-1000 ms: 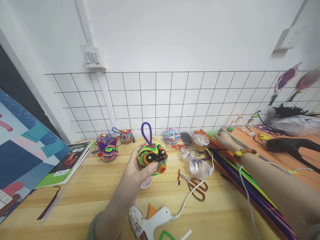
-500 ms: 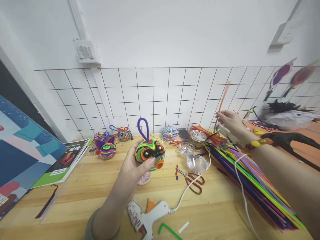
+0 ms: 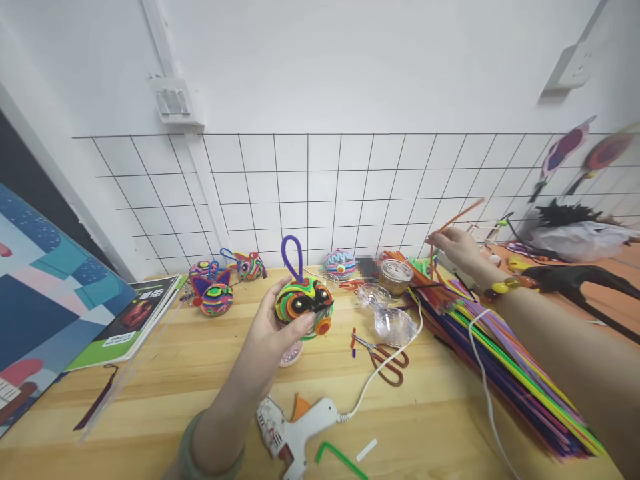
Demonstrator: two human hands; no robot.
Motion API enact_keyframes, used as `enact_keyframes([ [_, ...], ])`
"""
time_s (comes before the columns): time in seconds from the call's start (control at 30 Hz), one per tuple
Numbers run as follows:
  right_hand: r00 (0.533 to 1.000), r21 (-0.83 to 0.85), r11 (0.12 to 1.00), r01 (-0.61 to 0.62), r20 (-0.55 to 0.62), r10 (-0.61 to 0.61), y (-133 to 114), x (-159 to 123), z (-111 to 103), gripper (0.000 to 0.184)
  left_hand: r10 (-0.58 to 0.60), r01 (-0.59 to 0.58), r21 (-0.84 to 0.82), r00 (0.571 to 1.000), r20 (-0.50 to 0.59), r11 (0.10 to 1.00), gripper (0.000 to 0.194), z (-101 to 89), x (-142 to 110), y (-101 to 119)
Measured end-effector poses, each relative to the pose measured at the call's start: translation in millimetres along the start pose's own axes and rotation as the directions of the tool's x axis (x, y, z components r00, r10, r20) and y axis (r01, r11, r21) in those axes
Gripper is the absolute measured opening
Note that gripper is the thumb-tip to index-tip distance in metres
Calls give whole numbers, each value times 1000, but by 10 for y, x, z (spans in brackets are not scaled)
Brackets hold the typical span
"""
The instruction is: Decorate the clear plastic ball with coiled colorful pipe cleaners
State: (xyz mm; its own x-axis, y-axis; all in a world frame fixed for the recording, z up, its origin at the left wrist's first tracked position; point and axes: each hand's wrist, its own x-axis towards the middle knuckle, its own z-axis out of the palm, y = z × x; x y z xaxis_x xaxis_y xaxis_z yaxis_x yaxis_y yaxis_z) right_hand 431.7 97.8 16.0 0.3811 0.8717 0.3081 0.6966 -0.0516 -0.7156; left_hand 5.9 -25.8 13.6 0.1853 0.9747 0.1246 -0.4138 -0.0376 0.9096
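My left hand [image 3: 273, 327] is closed around a round ornament [image 3: 300, 300] covered in coiled, colourful pipe cleaners, with eyes, a black beak-like piece and a purple hanging loop. At the back right, my right hand [image 3: 457, 248] pinches an orange pipe cleaner [image 3: 457, 215], whose upper end bends to the right. Beneath that hand lies a large bundle of pipe cleaners [image 3: 505, 373] in many colours. A white glue gun [image 3: 300, 433] rests in front of my left forearm. Scissors [image 3: 387, 360] with brown handles lie open on the table, beside short orange and blue scraps.
Clear plastic half-shells [image 3: 395, 325] and a spool [image 3: 397, 273] stand mid-table. Several finished ornaments [image 3: 215, 298] sit at the back left, near a magazine [image 3: 135, 320]. A white cord [image 3: 373, 380] crosses the table [image 3: 200, 373]. A wire grid [image 3: 307, 193] covers the wall behind.
The orange pipe cleaner, upright before, now leans right and bends. My right hand is slightly lower. The ornament in my left hand has shifted a little right in view.
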Motion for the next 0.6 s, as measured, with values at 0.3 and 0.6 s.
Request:
enact_keyframes([
  [0.3,978,-28,988,151,-140,-154,-260,-43,-73,29,-6,6,-23,1000,-15,1000,66,0,30,-23],
  [0.6,779,-170,763,624,52,-625,-929,-1158,-194,28,-65,63,-124,998,-5,990,39,-51,65,16],
])
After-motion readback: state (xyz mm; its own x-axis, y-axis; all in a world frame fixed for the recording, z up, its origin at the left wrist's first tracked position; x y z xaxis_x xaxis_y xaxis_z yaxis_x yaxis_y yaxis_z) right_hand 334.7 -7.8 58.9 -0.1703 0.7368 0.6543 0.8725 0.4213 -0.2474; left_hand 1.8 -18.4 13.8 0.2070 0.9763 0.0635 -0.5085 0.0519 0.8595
